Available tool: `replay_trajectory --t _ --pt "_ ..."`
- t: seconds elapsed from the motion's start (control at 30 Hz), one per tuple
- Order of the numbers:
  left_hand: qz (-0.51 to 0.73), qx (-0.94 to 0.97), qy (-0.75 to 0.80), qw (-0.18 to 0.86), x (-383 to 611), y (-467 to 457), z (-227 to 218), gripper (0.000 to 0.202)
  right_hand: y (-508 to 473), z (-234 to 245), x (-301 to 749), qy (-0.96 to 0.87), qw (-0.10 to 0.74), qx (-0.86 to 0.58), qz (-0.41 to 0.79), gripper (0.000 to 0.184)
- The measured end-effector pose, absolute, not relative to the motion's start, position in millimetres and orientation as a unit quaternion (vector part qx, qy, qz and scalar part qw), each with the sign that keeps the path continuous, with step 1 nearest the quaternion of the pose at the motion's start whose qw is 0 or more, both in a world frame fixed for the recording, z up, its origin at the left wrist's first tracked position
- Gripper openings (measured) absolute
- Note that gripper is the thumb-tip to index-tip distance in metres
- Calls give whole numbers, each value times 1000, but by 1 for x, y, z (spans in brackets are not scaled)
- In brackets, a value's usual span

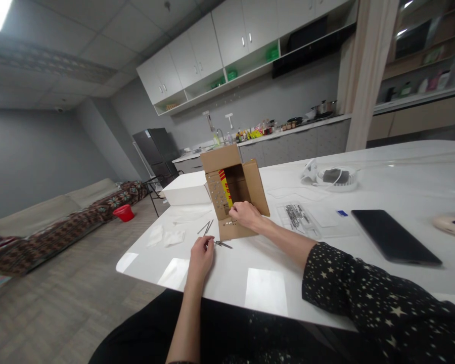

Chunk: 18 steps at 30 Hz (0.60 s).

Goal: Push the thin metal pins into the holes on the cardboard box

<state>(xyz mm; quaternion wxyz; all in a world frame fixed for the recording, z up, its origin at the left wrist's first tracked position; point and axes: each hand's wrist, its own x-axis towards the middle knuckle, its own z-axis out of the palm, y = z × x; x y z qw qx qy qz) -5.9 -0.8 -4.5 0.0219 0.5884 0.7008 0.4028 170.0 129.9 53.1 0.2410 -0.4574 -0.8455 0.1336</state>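
Head view: left hand (200,258) fingers pinching nails (220,244), right hand (245,215) gripping cardboard box (237,189), tablet (394,236) aside.

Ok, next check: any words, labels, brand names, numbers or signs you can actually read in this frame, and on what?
None can be read.
Cardboard box: a red and yellow panel inside, near the right hand, bears marks too blurred to read.
Clear packet of small dark parts: no legible print.
Bottles on the counter: labels too small.
Dark tablet: blank screen.
Left hand rests by thin metal pins; no marking.
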Motion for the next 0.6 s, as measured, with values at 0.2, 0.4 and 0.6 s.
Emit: replay_trajectory --t 0.2,0.4,0.6 --pt "381 598 705 15 -5 -1 -4 28 126 53 171 -850 229 -460 113 38" --pt "376 601 706 4 -5 0 -5 28 126 53 172 -852 231 -460 98 36" --pt "371 601 708 -2 -6 2 -6 27 125 52 170 -859 225 -455 63 37"
